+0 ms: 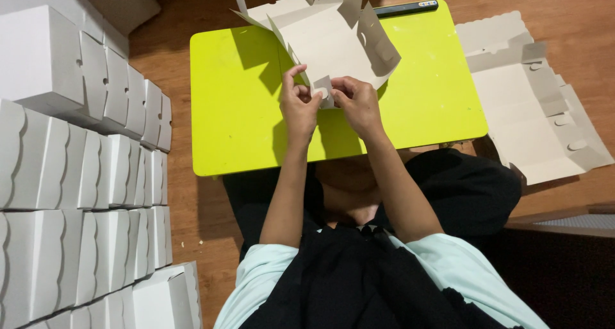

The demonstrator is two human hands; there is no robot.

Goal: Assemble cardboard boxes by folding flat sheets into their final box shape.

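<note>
A partly folded grey cardboard box blank (327, 37) lies on a small lime-green table (243, 105), with several flaps standing up. My left hand (298, 98) and my right hand (356, 99) meet at the blank's near corner. Both pinch a small tab and side flap there, fingers closed on the card. My forearms reach forward from my lap over the table's front edge.
Rows of finished white boxes (83, 175) stand stacked along the left on the wooden floor. A pile of flat unfolded blanks (538, 105) lies on the floor to the right. A dark ruler-like strip (407, 8) rests at the table's far edge.
</note>
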